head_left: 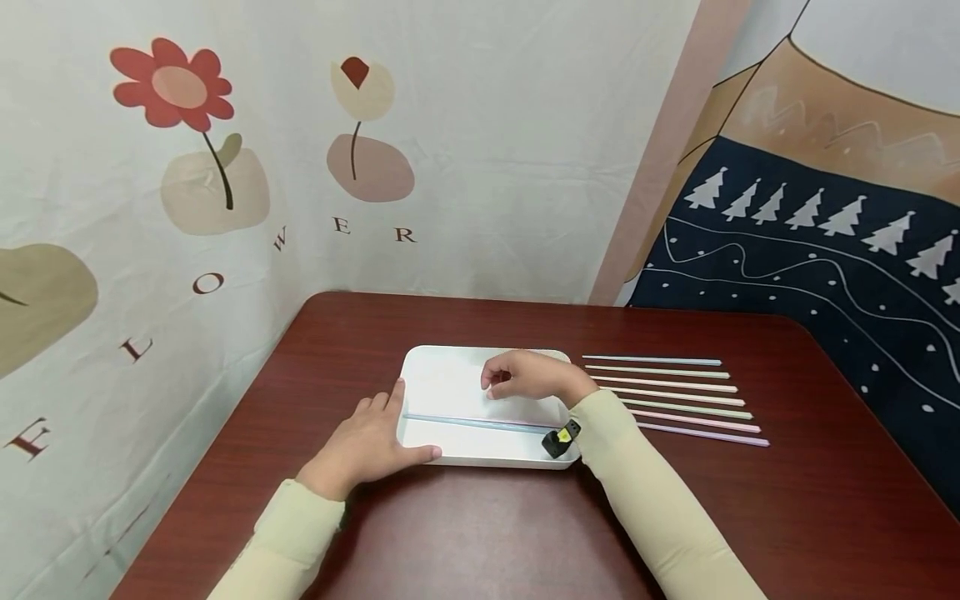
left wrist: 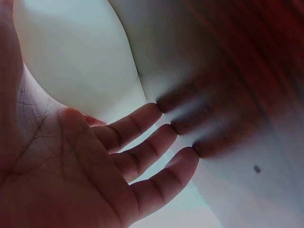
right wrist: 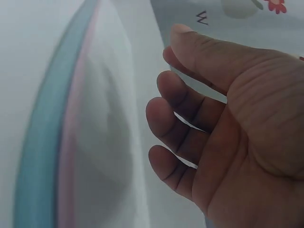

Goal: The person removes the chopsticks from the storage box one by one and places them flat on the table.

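Observation:
A shallow white tray (head_left: 450, 379) lies on the table in the head view. Across it runs a thin pastel straw-like stick (head_left: 480, 423); close up, a blue band (right wrist: 42, 142) and a pink band (right wrist: 69, 156) show side by side. My left hand (head_left: 375, 442) rests at the tray's left edge, thumb over the near rim, fingers along the side. Above the tray's right half hovers my right hand (head_left: 528, 375), fingers loosely bent. In the right wrist view nothing shows between its thumb and fingers (right wrist: 173, 123).
Right of the tray, several thin pastel sticks (head_left: 667, 387) lie side by side on the dark red table (head_left: 487, 525). A small black device with a yellow mark (head_left: 561, 438) is at the right cuff. Printed cloths (head_left: 487, 167) hang behind the table.

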Demonstrator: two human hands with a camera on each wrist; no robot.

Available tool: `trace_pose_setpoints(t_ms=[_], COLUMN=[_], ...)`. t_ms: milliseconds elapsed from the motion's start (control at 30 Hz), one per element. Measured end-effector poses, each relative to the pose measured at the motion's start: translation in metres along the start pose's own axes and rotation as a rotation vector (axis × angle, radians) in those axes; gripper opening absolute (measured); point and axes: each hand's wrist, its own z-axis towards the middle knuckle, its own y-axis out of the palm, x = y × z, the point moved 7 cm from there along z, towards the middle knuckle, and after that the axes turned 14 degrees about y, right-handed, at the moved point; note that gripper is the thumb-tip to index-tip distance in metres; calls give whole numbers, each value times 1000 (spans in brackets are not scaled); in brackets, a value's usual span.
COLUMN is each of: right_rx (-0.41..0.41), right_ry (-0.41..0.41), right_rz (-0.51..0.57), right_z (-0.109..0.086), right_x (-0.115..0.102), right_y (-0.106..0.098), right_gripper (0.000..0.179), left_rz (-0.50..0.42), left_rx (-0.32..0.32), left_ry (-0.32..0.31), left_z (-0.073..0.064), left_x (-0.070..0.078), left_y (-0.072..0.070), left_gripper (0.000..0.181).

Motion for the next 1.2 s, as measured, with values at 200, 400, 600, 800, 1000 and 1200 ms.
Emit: trace_pose_setpoints(t_ms=[200,400,600,800,1000,1200], right_rx=[-67,-67,-43,-31,-16,-9], right_ry=[1,0,-7,4,30,25], right_rz=[-1,-34,-121,-184,-183,-185], right_z=[7,9,12,13,13,11], right_x=[0,-1,-3,-2,-1,-3], right_y=[15,21,25,29,30,30], right_gripper=[5,13,14,14,16,9], left_rz=[4,0,2,-1,4,6], left_rx=[1,4,2,-2,-9,-6], left_ry=[5,2,1,0,0,9], left_z=[0,-1,-1,-1,-1,0], left_x=[1,1,0,1,1,2], left_y=[-2,-4,-3,-2,-1,-2], left_gripper=[131,130,131,130,130,130])
